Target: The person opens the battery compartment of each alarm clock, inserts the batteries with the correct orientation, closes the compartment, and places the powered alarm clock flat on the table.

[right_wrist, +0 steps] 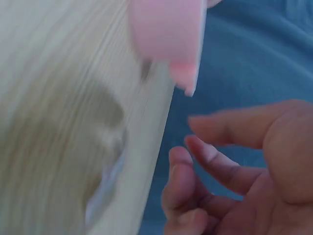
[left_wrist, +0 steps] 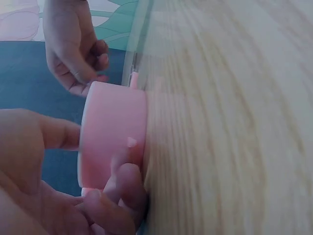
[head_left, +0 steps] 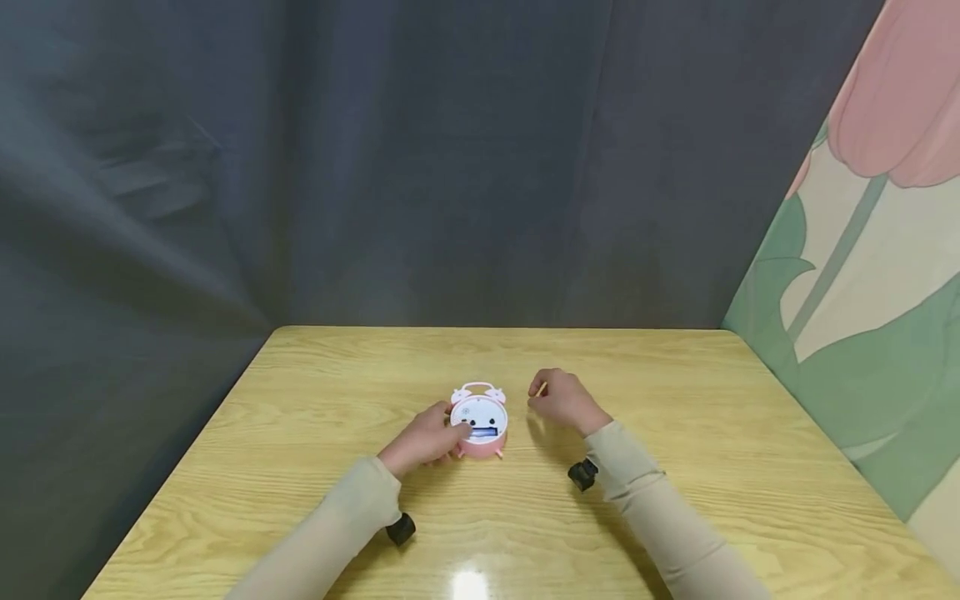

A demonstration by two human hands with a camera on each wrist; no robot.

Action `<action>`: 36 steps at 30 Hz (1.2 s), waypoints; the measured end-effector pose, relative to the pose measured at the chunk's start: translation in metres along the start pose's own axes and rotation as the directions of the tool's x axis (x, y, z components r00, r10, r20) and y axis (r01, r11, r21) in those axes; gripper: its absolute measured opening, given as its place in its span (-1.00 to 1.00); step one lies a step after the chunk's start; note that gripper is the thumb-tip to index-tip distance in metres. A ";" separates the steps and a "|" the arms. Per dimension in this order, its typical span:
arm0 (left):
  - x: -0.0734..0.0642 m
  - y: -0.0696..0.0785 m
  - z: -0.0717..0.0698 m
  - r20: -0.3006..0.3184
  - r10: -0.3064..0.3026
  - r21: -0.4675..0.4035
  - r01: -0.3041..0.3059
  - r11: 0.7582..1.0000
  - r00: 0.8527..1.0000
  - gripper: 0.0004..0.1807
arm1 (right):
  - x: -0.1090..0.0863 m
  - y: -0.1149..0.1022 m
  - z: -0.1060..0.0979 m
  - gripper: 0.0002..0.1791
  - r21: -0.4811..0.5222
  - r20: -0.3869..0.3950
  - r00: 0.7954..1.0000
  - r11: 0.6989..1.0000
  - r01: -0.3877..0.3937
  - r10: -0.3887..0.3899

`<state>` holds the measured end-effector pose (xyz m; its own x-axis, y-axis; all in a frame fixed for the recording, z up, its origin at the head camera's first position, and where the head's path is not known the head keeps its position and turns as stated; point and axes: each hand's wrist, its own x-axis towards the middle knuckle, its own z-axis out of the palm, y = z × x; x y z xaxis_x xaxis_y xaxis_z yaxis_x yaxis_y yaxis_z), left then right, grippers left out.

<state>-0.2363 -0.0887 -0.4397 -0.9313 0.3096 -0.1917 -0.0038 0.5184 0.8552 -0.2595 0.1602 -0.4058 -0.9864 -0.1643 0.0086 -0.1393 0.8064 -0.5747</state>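
A pink twin-bell alarm clock (head_left: 489, 410) lies on the table with its white back facing up. Its battery compartment (head_left: 484, 432) shows as a dark slot with something pale blue-white inside. My left hand (head_left: 427, 434) grips the clock from the left, thumb over the back and fingers around the pink side (left_wrist: 115, 117). To the right of the clock, my right hand (head_left: 564, 403) hovers above the table. Its thumb and fingers are loosely bent with a gap between them, and nothing shows in them in the right wrist view.
The wood-grain table (head_left: 337, 367) stretches around both hands. Dark curtain cloth (head_left: 450, 167) hangs behind it and along the left, and a panel with a tulip print (head_left: 862, 333) stands along the right edge.
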 end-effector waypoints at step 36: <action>0.005 0.001 -0.012 0.009 -0.025 -0.137 0.026 0.990 1.000 -0.68 | -0.005 0.022 -0.005 -0.88 -0.285 0.000 0.997 0.955 -0.078 0.081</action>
<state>-0.2456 -0.0958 -0.4337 -0.9277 0.3036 -0.2174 -0.0779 0.4120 0.9078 -0.2584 0.1816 -0.4147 -0.9944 -0.0983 -0.0386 -0.0811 0.9450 -0.3168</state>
